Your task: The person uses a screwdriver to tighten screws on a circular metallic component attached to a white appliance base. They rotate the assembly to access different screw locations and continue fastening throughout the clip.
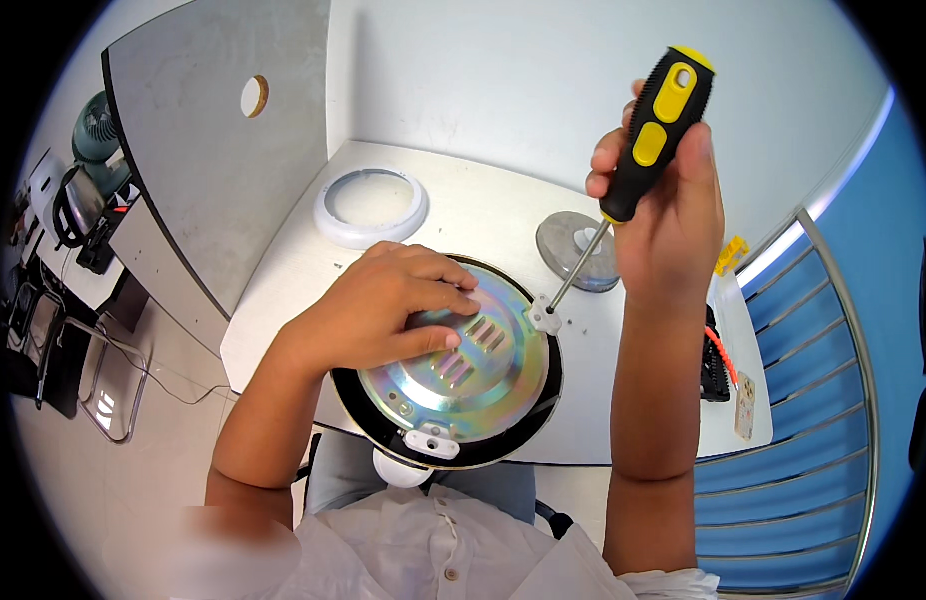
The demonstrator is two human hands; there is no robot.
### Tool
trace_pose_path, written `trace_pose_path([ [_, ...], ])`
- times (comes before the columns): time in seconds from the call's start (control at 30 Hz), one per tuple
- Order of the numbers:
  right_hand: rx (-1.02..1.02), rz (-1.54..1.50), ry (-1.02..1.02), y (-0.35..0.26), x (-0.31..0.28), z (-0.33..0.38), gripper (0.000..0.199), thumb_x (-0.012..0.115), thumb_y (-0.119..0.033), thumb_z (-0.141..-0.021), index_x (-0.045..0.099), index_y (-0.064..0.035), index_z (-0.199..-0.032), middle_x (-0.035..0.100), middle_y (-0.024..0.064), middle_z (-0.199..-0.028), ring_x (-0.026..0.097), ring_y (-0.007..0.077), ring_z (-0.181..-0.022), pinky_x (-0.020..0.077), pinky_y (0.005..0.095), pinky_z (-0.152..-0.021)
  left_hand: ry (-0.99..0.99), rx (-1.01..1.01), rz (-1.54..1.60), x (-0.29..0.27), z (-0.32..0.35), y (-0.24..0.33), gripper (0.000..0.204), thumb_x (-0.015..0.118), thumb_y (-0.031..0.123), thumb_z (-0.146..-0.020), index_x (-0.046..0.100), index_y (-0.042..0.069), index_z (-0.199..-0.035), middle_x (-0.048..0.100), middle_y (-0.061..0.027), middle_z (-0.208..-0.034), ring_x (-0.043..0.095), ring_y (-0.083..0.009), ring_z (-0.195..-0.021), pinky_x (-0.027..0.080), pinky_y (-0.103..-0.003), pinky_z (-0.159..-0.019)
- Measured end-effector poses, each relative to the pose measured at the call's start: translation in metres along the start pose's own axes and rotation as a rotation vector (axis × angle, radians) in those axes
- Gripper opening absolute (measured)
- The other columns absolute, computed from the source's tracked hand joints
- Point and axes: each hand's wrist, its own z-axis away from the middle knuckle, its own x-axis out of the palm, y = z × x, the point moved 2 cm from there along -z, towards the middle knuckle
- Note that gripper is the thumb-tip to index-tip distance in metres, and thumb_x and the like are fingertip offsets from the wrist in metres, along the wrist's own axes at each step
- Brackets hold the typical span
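A round metal base plate [483,385] with an iridescent sheen and vent slots lies at the table's near edge, ringed by a black rim. My left hand [398,305] rests flat on its upper left part, fingers spread. In my right hand [673,210] is a black and yellow screwdriver [648,145], gripped by the handle. Its shaft slants down to the left, and the tip meets a small white bracket [545,316] on the plate's right edge. Another white bracket [432,442] sits on the near edge. Whether a screw is under the tip is hidden.
On the white table [473,190], a white ring [371,207] stands at the back left and a grey round lid-like piece [573,250] behind the plate. A black case [715,360] lies at the right. A grey partition [218,130] and metal railing [853,330] flank the table.
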Motion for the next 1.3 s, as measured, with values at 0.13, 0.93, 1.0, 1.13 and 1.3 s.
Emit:
trace_pose_path([
  [0.13,0.133,0.02,0.11,-0.006,0.004,0.0,0.049,0.027,-0.035,-0.102,0.043,0.0016,-0.13,0.055,0.0091,-0.096,0.055,0.0179,-0.073,0.0456,0.0303,-0.063,0.008,0.004,-0.01,0.0,0.001,0.0,0.029,0.07,0.027,-0.075,0.07,0.009,-0.098,0.064,-0.0059,-0.112,0.057,-0.0264,-0.107,0.037,-0.04,-0.092],
  [0.93,-0.115,0.085,0.026,-0.003,0.005,0.004,0.04,0.056,-0.03,-0.094,0.041,0.0,-0.116,0.057,0.0108,-0.087,0.055,0.0131,-0.065,0.0468,0.0243,-0.056,-0.109,0.038,-0.195,-0.013,-0.014,0.015,0.028,0.067,0.029,-0.08,0.069,0.011,-0.102,0.061,-0.0072,-0.117,0.053,-0.0259,-0.112,0.033,-0.042,-0.098],
  [1.0,-0.05,0.108,0.049,-0.004,0.005,0.003,0.037,0.056,-0.027,-0.094,0.044,0.0006,-0.115,0.057,0.0096,-0.088,0.057,0.0136,-0.069,0.0488,0.0253,-0.058,-0.116,0.067,-0.214,-0.013,-0.025,0.02,0.03,0.067,0.031,-0.081,0.069,0.012,-0.103,0.06,-0.0072,-0.119,0.052,-0.0256,-0.113,0.033,-0.042,-0.099],
  [1.13,0.033,0.028,0.128,-0.006,0.011,0.003,0.041,0.043,-0.036,-0.099,0.047,0.0007,-0.115,0.059,0.0122,-0.09,0.059,0.0148,-0.074,0.0499,0.0269,-0.063,-0.185,0.095,-0.156,-0.006,-0.051,0.029,0.028,0.069,0.027,-0.078,0.069,0.012,-0.102,0.06,-0.0066,-0.12,0.052,-0.025,-0.114,0.034,-0.042,-0.098],
  [1.3,-0.074,-0.012,0.121,-0.005,0.005,0.003,0.046,0.043,-0.04,-0.098,0.039,-0.0003,-0.121,0.054,0.0117,-0.092,0.053,0.0125,-0.066,0.0445,0.0238,-0.054,-0.226,0.098,-0.193,0.01,-0.08,0.028,0.023,0.072,0.014,-0.074,0.069,0.01,-0.096,0.061,-0.0062,-0.115,0.054,-0.0258,-0.109,0.041,-0.041,-0.091],
])
